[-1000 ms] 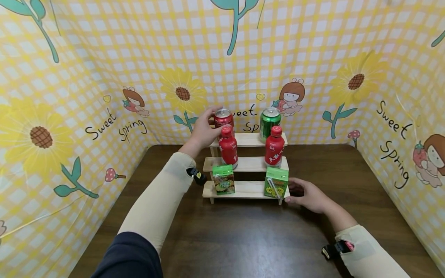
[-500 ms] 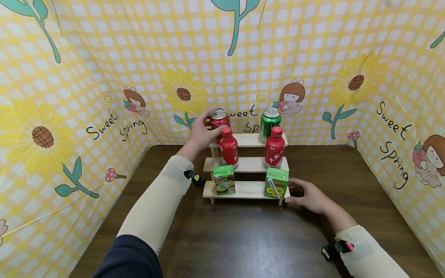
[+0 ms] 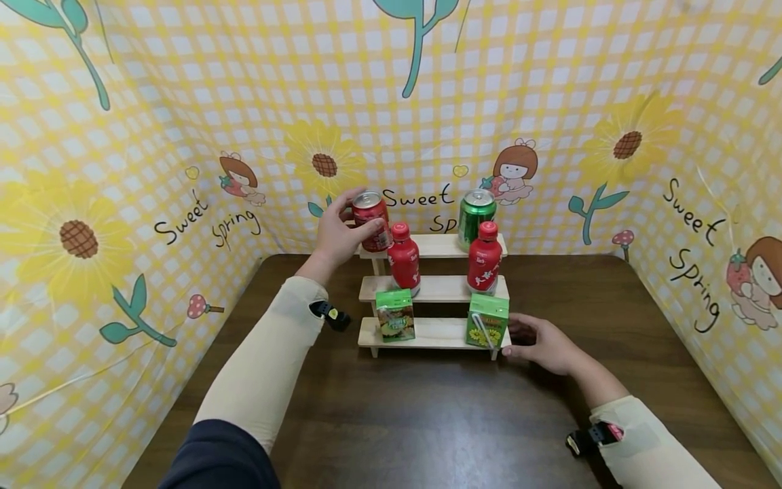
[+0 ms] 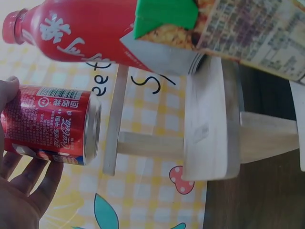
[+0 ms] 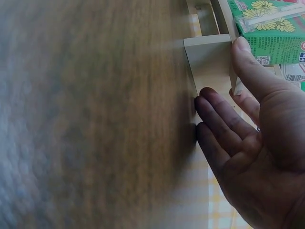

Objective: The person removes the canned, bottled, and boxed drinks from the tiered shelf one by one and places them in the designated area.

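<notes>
In the head view my left hand [image 3: 339, 234] grips a red cola can [image 3: 370, 224] by its sides, thumb in front and fingers behind. The can is at the left end of the top step; the left wrist view shows a small gap between its base [image 4: 93, 129] and the board. My right hand [image 3: 546, 346] holds the right end of the wooden three-step display shelf [image 3: 436, 331] at its lowest board. In the right wrist view, the thumb [image 5: 245, 52] lies against that board's edge, and the other fingers are below, near the leg.
On the top step at right is a green can [image 3: 476, 221]. Two red bottles, one left [image 3: 404, 261] and one right [image 3: 485, 261], stand on the middle step. Green drink cartons, left [image 3: 395, 319] and right [image 3: 487, 326], occupy the lowest. A checkered cloth [image 3: 415, 149] hangs behind the brown table [image 3: 421, 421].
My left hand has moved left with the red can, from behind the left bottle to the top step's left end; the can now tilts slightly. The right hand has stayed put.
</notes>
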### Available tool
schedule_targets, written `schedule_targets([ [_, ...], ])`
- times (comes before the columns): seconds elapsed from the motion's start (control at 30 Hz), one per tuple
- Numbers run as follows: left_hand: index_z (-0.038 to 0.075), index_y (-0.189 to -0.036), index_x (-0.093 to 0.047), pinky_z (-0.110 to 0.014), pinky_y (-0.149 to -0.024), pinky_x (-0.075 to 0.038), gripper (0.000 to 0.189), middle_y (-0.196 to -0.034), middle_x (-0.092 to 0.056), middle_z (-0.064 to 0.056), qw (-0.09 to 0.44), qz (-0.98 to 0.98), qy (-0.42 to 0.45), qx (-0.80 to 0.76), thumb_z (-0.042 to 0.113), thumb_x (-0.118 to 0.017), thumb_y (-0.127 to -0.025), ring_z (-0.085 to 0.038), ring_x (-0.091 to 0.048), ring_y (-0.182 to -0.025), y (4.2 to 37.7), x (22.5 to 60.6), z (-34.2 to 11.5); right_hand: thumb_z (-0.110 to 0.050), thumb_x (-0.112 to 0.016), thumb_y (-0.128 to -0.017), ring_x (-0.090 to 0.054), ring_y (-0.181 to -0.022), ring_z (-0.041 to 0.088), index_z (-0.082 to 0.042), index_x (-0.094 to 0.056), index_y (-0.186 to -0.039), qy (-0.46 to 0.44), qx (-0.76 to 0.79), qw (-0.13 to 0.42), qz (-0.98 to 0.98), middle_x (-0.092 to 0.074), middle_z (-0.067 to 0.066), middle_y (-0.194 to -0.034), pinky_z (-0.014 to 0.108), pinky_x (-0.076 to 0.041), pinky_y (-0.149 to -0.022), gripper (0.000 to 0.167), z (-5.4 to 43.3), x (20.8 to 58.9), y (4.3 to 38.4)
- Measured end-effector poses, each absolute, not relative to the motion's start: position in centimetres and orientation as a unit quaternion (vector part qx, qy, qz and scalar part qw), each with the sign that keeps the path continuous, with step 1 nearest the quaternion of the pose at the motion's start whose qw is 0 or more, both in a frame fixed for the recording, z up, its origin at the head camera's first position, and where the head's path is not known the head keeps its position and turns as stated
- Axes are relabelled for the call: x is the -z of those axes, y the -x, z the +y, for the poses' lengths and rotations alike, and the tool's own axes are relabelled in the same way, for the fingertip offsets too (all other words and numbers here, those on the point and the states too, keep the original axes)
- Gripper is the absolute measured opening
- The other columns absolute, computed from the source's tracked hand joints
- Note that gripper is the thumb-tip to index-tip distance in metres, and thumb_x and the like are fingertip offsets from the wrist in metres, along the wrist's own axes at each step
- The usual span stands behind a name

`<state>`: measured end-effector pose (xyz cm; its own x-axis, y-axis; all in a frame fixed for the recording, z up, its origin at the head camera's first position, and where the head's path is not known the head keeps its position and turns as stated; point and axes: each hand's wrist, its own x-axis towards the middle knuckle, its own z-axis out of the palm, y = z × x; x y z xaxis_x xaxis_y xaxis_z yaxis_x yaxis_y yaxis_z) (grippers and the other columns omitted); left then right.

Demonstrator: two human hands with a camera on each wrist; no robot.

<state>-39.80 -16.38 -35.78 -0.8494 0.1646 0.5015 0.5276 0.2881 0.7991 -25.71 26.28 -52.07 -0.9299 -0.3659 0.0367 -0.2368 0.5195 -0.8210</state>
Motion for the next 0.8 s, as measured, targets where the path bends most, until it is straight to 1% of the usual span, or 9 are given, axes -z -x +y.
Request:
schedule_targets([
  [0.17,0.011,-0.153,-0.053,-0.051,-0.091,-0.058,0.068,-0.139,-0.057,-0.014,0.168,-0.782,0.217,0.560,0.014,-0.083,-0.092,-0.033,-0.066,-0.112,39.8,35.7,-17.1,-0.029,-0.086,-0.090,-0.065,-0.118,0.031,-0.002,-0.055,-0.146,0.174,0.458,0.069,0.869,-0.070,0.011,-0.125,0.051,-0.053,-0.098,0.069,26.3,52.2,25.7],
  [0.3,0.011,-0.153,-0.052,-0.053,-0.092,-0.058,0.067,-0.141,-0.055,-0.017,0.162,-0.786,0.199,0.562,0.012,-0.081,-0.093,-0.036,-0.064,-0.115,38.8,34.9,-17.5,-0.029,-0.086,-0.090,-0.065,-0.118,0.031,-0.002,-0.056,-0.146,0.172,0.458,0.067,0.869,-0.070,0.011,-0.125,0.051,-0.053,-0.098,0.069,26.3,52.2,25.7],
  [0.43,0.013,-0.154,-0.052,-0.051,-0.092,-0.058,0.067,-0.142,-0.054,-0.017,0.151,-0.792,0.177,0.564,0.013,-0.081,-0.094,-0.034,-0.063,-0.117,37.7,34.2,-17.9,-0.030,-0.086,-0.090,-0.065,-0.118,0.031,-0.002,-0.055,-0.146,0.171,0.454,0.073,0.872,-0.070,0.011,-0.125,0.051,-0.053,-0.098,0.070,26.3,52.2,25.7],
  [0.63,0.015,-0.155,-0.050,-0.050,-0.091,-0.059,0.070,-0.142,-0.053,-0.015,0.155,-0.792,0.166,0.566,0.016,-0.083,-0.093,-0.033,-0.064,-0.116,39.0,35.4,-19.6,-0.031,-0.086,-0.090,-0.065,-0.118,0.031,0.000,-0.055,-0.146,0.169,0.452,0.072,0.873,-0.070,0.012,-0.126,0.051,-0.053,-0.098,0.070,26.1,52.1,25.7],
  [0.8,0.020,-0.152,-0.054,-0.043,-0.087,-0.060,0.069,-0.139,-0.056,-0.011,0.172,-0.793,0.171,0.559,0.020,-0.085,-0.091,-0.029,-0.065,-0.113,39.1,35.8,-20.6,-0.030,-0.086,-0.090,-0.065,-0.119,0.032,0.000,-0.055,-0.146,0.167,0.450,0.071,0.874,-0.069,0.012,-0.126,0.052,-0.052,-0.099,0.071,26.1,52.0,25.7],
])
